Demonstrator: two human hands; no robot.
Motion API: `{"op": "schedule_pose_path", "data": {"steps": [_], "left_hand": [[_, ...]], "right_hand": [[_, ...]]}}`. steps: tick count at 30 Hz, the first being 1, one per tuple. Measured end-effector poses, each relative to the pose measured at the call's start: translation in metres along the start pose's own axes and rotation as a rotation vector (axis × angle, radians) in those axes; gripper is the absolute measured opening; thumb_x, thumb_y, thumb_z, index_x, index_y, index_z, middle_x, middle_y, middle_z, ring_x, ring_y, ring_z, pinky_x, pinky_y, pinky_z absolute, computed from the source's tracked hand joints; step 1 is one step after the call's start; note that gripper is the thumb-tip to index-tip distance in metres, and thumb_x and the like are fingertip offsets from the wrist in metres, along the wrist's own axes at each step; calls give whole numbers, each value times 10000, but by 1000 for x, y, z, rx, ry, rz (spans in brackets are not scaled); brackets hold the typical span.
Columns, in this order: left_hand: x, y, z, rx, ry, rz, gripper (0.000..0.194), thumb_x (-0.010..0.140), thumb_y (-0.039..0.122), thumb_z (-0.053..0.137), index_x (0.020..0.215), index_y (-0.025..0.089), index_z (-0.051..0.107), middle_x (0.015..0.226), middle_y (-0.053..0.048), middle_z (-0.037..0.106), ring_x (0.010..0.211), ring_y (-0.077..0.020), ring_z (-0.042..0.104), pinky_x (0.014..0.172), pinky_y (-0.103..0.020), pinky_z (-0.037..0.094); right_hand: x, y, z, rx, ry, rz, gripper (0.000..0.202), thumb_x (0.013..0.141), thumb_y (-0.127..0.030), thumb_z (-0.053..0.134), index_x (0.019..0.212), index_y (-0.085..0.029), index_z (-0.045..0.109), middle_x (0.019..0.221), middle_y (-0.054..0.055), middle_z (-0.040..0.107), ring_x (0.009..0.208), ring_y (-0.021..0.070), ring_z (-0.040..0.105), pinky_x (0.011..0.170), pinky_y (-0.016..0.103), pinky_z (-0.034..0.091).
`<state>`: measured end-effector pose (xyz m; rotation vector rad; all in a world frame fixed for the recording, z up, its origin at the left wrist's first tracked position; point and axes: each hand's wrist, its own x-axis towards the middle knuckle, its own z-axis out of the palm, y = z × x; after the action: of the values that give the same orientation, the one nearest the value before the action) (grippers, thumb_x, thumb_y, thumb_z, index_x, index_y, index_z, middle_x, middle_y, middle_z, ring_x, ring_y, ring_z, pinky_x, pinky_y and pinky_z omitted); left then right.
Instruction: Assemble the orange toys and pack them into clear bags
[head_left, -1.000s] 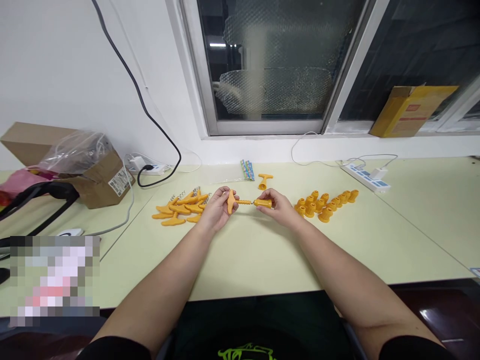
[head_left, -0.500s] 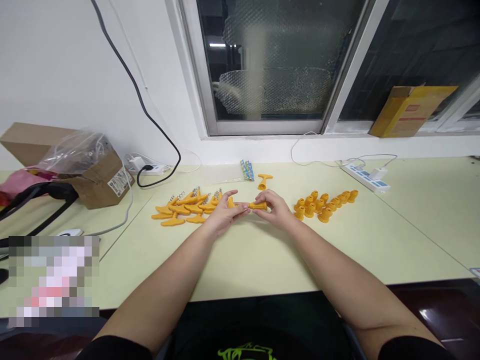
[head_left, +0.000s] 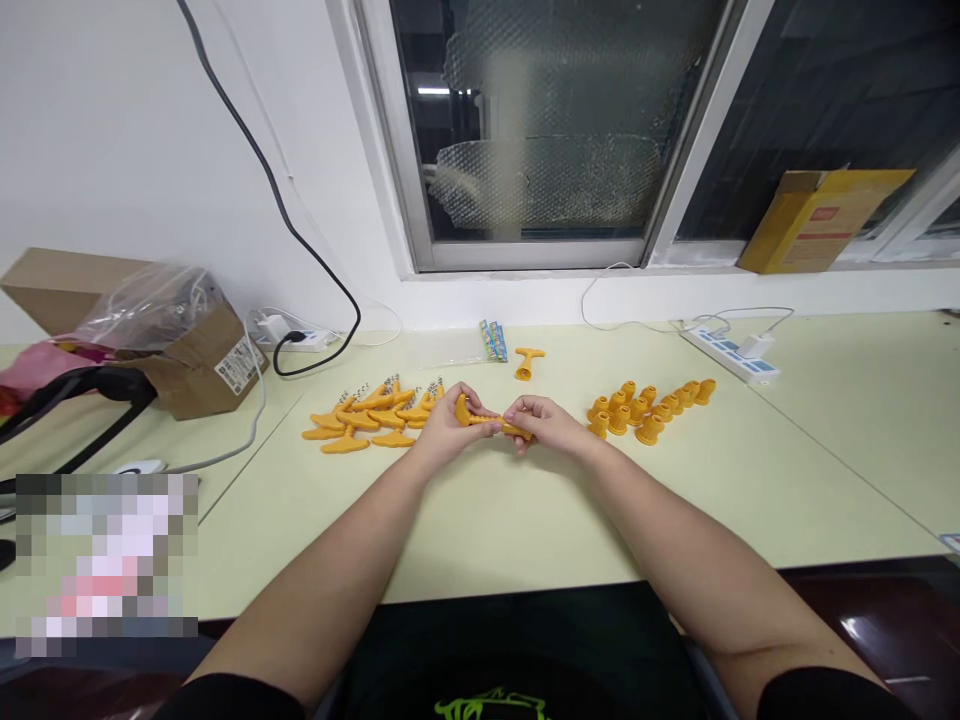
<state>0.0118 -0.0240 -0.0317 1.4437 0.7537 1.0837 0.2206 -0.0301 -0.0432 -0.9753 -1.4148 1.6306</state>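
Head view: we can't make out exactly where the two held pieces meet, fingers cover the joint. A pixelated patch blots out the near left corner; the brown cardboard box [head_left: 199, 365] on the left is partly behind a black curved frame [head_left: 124, 385]. Sleeves are cut off at the near edge.

Fingers: we have the left hand [head_left: 446, 430] closed narrow around an orange plastic T-handle [head_left: 463, 411], crossbar in the palm, ridged shaft pointing right. Right hand [head_left: 551, 428] pinches an orange plastic sleeve [head_left: 517, 431], thumb and fingertips close together, at the shaft's end. Both pieces are up over the pale green tabletop [head_left: 495, 530], roughly in line; we can't tell how far one sits in the other.

Materials, shapes: to the left, a pile of smooth orange handles [head_left: 360, 419] with shiny metal spirals, points mostly toward the far side. To the right, a cluster of flared orange cones [head_left: 650, 430], ribbed, wide end down. Far centre, one orange T-shaped piece [head_left: 526, 366] standing upright, crossbar on top, near colourful printed strips [head_left: 495, 341] on clear plastic. Far right, a white power strip [head_left: 729, 356], glossy plug on it.
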Motion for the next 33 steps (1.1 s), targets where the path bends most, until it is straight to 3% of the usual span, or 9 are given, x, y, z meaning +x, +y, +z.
{"op": "schedule_pose_path", "data": {"steps": [4, 7, 9, 12, 15, 20, 25, 29, 33], "left_hand": [[-4, 7, 2, 33, -47, 25, 446, 647, 260, 916, 860, 195, 530, 837, -73, 749, 779, -210, 741, 697, -305, 587], [-5, 9, 2, 54, -67, 30, 430, 661, 252, 907, 872, 199, 536, 830, -74, 751, 755, -202, 732, 686, -301, 583], [-4, 9, 2, 53, -69, 31, 432, 679, 256, 896, 874, 200, 514, 829, -74, 754, 704, -181, 717, 676, -300, 576], [0, 7, -1, 40, -26, 21, 441, 696, 266, 884, 868, 201, 484, 815, -63, 751, 656, -156, 696, 668, -290, 564], [3, 6, -3, 16, 32, 23, 462, 698, 275, 880, 853, 206, 451, 772, -36, 735, 623, -139, 678, 637, -269, 547], [0, 6, -2, 33, 0, 34, 444, 705, 290, 875, 847, 205, 463, 755, -24, 719, 623, -133, 670, 638, -267, 552], [-4, 8, 2, 73, -40, 50, 430, 706, 302, 873, 822, 200, 471, 809, -46, 731, 601, -127, 651, 599, -275, 555], [-1, 8, 0, 61, -9, 41, 453, 709, 303, 869, 813, 206, 439, 794, -32, 730, 574, -110, 629, 585, -256, 533], [3, 5, -4, 69, 23, 34, 477, 708, 300, 870, 807, 210, 412, 780, -30, 730, 588, -119, 642, 587, -253, 531]], "right_hand": [[-3, -4, 4, 160, -74, 305, 224, 865, -422, 670, 907, -220, 583, 606, -14, 640, 416, 84, 506, 401, 179, 418], [-5, -7, 5, 184, -116, 403, 175, 885, -389, 611, 920, -218, 592, 570, -20, 605, 379, 86, 473, 355, 171, 352], [-6, -8, 6, 191, -94, 345, 210, 893, -424, 603, 915, -216, 585, 641, 5, 650, 432, 110, 545, 404, 208, 435], [-6, -8, 6, 187, -33, 108, 281, 841, -461, 707, 909, -221, 579, 858, 29, 705, 679, 154, 676, 638, 304, 582], [-5, -7, 3, 84, -2, -61, 376, 709, -389, 855, 925, -219, 599, 906, 4, 685, 781, 143, 662, 770, 322, 587], [-1, -5, -1, 156, 32, 90, 261, 764, -353, 784, 855, -207, 588, 758, -1, 668, 607, 127, 631, 608, 282, 569], [-2, -7, -1, 232, 21, 196, 179, 829, -351, 681, 881, -221, 570, 667, -23, 636, 446, 102, 558, 389, 194, 412], [-8, -11, 2, 266, -79, 97, 280, 843, -455, 710, 917, -213, 592, 841, 14, 687, 651, 141, 679, 631, 295, 589], [-8, -9, 2, 85, 23, -25, 326, 738, -350, 851, 922, -189, 635, 851, 14, 690, 776, 135, 672, 801, 307, 586]]}}
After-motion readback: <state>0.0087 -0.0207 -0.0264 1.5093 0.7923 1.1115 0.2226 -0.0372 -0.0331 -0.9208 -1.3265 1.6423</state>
